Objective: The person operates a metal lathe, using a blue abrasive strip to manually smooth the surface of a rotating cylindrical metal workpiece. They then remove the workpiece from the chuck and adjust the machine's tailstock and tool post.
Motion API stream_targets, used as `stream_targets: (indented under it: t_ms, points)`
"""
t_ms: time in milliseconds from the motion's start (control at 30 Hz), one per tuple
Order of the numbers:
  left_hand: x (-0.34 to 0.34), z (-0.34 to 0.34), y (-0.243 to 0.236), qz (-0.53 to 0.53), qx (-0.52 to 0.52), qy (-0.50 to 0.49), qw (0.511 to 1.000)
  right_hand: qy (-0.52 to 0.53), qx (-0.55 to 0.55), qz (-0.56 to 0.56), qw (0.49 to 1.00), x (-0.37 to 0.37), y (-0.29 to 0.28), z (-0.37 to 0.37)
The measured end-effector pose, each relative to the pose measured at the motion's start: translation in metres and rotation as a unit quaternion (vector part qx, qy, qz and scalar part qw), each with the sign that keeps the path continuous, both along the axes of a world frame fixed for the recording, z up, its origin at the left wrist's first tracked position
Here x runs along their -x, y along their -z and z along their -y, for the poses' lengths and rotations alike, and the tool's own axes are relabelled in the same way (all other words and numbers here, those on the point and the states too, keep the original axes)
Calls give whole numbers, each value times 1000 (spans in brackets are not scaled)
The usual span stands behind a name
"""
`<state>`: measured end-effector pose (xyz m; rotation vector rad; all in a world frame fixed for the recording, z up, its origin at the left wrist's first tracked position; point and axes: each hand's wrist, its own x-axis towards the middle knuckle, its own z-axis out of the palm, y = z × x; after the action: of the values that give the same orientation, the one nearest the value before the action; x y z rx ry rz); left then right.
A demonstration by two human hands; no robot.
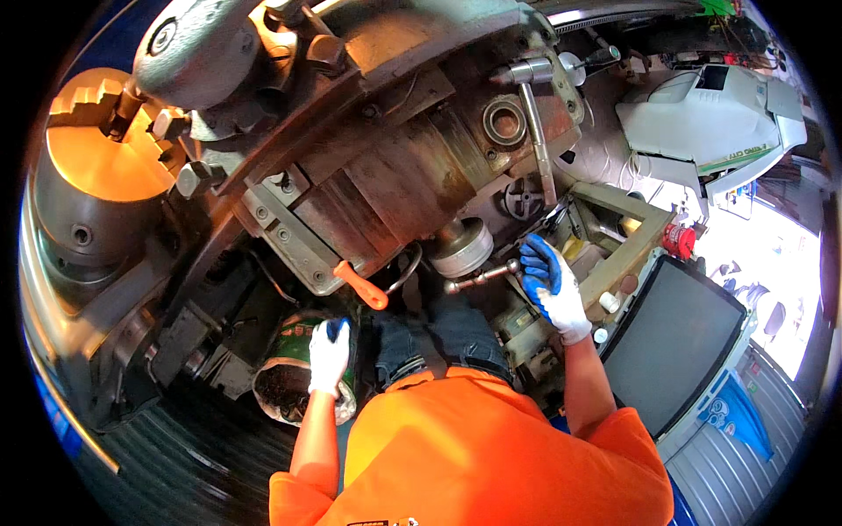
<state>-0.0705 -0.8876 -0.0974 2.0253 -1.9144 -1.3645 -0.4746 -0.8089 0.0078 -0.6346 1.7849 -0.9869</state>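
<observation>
My right hand [554,289], in a white glove with blue palm and fingers, is raised beside the ball end of a metal crank lever [482,276]. Its fingers look mostly straight and close together; a firm grip on the lever does not show. The lever sits by a round metal handwheel [462,250] at the near side of the lathe carriage [377,197]. Low on the left, my left hand [329,358], gloved alike, has its fingers curled in. Whatever they may hold is hidden. It is above a bucket [274,379] with dark contents.
An orange-handled hook tool [360,286] lies at the carriage's near edge. A lathe chuck [105,158] stands at left. On the carriage are a bearing ring [503,120] and a long metal handle [537,140]. At right are a wooden frame [627,241] and a dark flat panel [675,346].
</observation>
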Motion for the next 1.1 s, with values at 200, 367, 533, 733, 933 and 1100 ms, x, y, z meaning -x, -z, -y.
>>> stream_targets:
  t_ms: [200, 367, 533, 733, 933, 1100]
  points:
    - [97, 28, -124, -348, -280, -47, 893, -90, -3, 40, 995, 2, 11, 21]
    - [194, 22, -95, -424, -189, -108, 879, -196, -50, -49, 978, 2, 9, 41]
    - [225, 16, -65, -417, -182, -168, 874, -164, -88, 9, 983, -1, 18, 42]
    - [230, 15, -68, -437, -159, -194, 864, -175, -94, 34, 979, 2, 29, 36]
    - [235, 10, -59, -452, -145, -220, 852, -151, -93, 66, 982, 0, 29, 38]
    - [232, 13, -60, -435, -196, -202, 855, -165, -83, 50, 982, 1, 32, 37]
